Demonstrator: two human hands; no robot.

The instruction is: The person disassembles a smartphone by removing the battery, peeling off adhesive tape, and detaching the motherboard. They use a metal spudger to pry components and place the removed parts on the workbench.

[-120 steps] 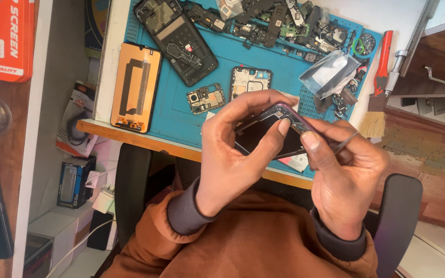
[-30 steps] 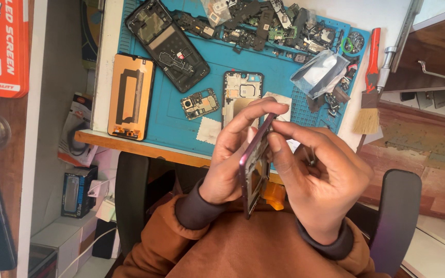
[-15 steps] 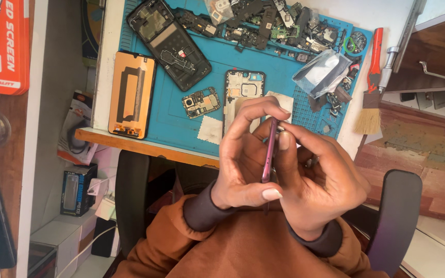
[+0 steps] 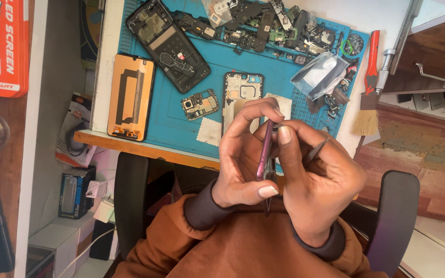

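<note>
Mat: blue work mat [image 4: 181, 121] on the bench, littered with phone parts; it lies beyond both hands.
Frames on mat: black phone frame [image 4: 168, 44] at an angle, orange-backed screen [image 4: 131, 98] at the mat's left edge.
Held piece: purple phone shell [image 4: 264, 149], edge-on to the camera, long axis running roughly vertically in the view, above the lap and in front of the bench edge.
Left hand [image 4: 243, 164]: closed on the shell's left face, thumb at the lower end.
Right hand [image 4: 320, 180]: pinching the shell's upper end, thin metal tool [image 4: 316, 150] tucked between its fingers.
Nearer hand: both in contact; left carries more of the length.
</note>
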